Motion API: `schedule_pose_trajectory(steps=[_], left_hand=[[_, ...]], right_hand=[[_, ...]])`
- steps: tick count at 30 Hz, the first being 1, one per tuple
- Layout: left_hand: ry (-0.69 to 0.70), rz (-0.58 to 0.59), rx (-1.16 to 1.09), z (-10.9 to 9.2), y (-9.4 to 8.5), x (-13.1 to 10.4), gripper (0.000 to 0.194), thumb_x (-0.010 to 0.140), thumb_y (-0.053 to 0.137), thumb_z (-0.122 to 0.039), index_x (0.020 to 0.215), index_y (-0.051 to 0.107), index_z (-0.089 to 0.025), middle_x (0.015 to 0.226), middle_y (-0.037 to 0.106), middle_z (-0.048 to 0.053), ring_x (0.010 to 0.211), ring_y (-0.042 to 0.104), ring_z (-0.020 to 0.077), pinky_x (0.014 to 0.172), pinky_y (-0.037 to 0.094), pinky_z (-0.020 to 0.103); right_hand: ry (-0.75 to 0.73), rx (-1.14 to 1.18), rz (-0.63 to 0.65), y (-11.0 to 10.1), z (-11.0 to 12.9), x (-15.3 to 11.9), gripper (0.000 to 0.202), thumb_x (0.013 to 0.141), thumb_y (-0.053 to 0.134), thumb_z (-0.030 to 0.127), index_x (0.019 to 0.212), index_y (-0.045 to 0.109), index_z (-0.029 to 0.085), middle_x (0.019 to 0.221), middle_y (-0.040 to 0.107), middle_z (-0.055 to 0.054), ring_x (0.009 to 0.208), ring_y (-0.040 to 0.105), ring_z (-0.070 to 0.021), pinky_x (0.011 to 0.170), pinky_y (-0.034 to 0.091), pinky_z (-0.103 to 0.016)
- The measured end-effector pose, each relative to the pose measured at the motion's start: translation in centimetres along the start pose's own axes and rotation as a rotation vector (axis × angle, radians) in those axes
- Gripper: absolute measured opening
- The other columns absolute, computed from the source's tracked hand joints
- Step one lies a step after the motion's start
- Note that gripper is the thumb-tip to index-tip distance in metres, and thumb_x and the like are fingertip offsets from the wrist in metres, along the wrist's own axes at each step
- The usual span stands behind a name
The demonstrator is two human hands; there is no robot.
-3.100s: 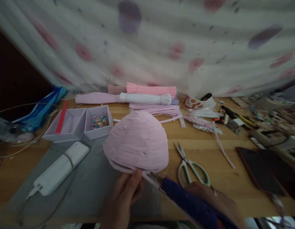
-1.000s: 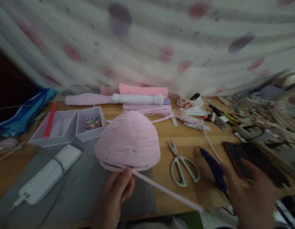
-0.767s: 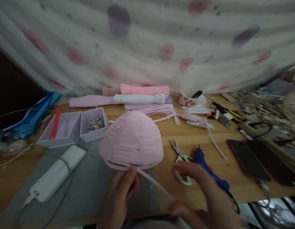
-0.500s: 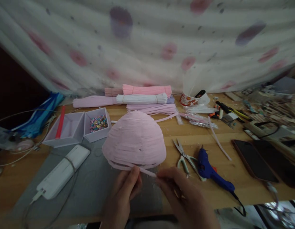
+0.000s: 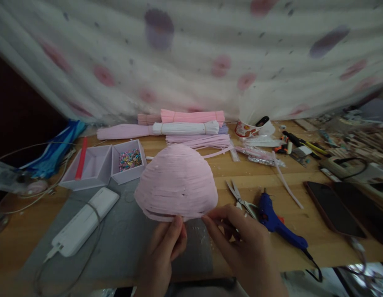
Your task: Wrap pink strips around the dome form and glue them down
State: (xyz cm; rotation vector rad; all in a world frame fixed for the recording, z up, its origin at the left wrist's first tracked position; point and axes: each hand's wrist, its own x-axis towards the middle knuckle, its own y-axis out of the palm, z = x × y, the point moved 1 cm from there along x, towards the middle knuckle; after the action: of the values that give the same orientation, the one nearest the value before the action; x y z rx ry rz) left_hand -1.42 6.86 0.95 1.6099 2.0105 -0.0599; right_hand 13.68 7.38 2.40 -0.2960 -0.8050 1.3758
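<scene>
A dome-shaped pink piece, built of rows of pipe cleaners laid side by side, stands over the grey mat. My left hand pinches its lower edge near the middle, thumb in front. At the lower right edge, my right hand has thumb and forefinger closed on a pink pipe cleaner that runs along the rim; its end is hidden by the fingers. A narrow gap shows above the bottom strip at the left. Just beyond my right hand lie scissors with open blades and a blue glue gun.
Bundled pipe cleaners lie at the back. On the left are a bead box, a box with a red stick and a white power bank. A phone and cluttered tools occupy the right.
My right hand has moved up towards the pink piece's lower right edge, bringing the loose strip against the rim. My left hand keeps its pinch.
</scene>
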Motion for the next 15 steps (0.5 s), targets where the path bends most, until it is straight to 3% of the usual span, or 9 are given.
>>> schedule_pose_trajectory(steps=[5, 11, 15], left_hand=[[0.014, 0.083, 0.014, 0.2, -0.5, 0.2, 0.057, 0.07, 0.075, -0.067, 0.052, 0.049, -0.019, 0.045, 0.029, -0.01, 0.045, 0.025, 0.0062, 0.047, 0.022, 0.023], [0.001, 0.062, -0.022, 0.7, -0.9, 0.3, 0.058, 0.07, 0.077, -0.064, 0.053, 0.045, -0.019, 0.048, 0.031, -0.009, 0.048, 0.029, 0.0077, 0.05, 0.023, 0.024], [0.018, 0.115, -0.022, 0.7, -0.9, 0.4, 0.056, 0.076, 0.073, -0.062, 0.053, 0.044, -0.02, 0.047, 0.029, -0.009, 0.048, 0.026, 0.0082, 0.05, 0.021, 0.026]], right_hand=[[0.058, 0.062, 0.055, 0.2, -1.0, 0.2, 0.011, 0.09, 0.066, 0.028, 0.081, 0.067, 0.023, 0.061, 0.063, 0.004, 0.05, 0.054, -0.0117, 0.047, 0.039, -0.023], [0.12, 0.118, 0.059, 0.2, -1.9, 0.6, 0.014, 0.088, 0.066, 0.031, 0.077, 0.067, 0.023, 0.061, 0.065, 0.002, 0.052, 0.056, -0.0135, 0.048, 0.039, -0.024], [0.147, 0.175, 0.056, 0.3, -2.0, 1.1, 0.014, 0.085, 0.068, 0.03, 0.073, 0.068, 0.022, 0.057, 0.061, 0.003, 0.05, 0.052, -0.0129, 0.047, 0.036, -0.024]])
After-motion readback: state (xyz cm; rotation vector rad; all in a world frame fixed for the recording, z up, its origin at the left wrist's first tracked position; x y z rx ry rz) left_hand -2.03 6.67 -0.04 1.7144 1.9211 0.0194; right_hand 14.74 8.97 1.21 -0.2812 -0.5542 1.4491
